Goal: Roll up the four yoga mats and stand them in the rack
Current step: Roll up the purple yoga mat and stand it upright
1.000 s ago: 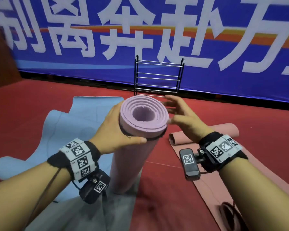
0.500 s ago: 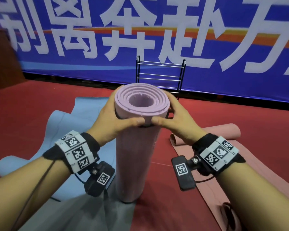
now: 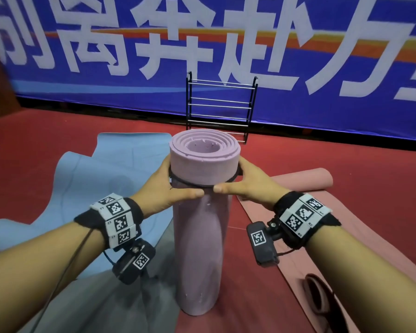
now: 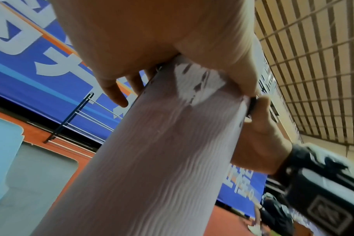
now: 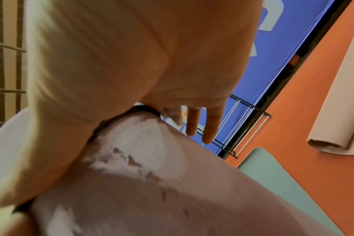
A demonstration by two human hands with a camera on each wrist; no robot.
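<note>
A rolled purple mat (image 3: 199, 227) stands upright on the red floor in front of me. A thin black band (image 3: 197, 185) circles it a little below its top end. My left hand (image 3: 163, 188) wraps the roll from the left and my right hand (image 3: 250, 186) from the right, thumbs meeting at the front on the band. The wrist views show the ribbed purple mat (image 4: 152, 159) (image 5: 152, 183) under each palm, with the fingers reaching past its far side. The black wire rack (image 3: 221, 109) stands beyond the roll against the blue banner, with nothing in it.
A light blue mat (image 3: 106, 176) lies flat on the left. A grey mat (image 3: 101, 304) lies under my left forearm. A pink mat (image 3: 298, 188), partly rolled at its far end, lies on the right with a dark strap (image 3: 317, 294) on it. Red floor surrounds the rack.
My right hand has come onto the roll opposite the left. The black band now sits lower, under both thumbs. The mat has tipped from slightly leaning to upright.
</note>
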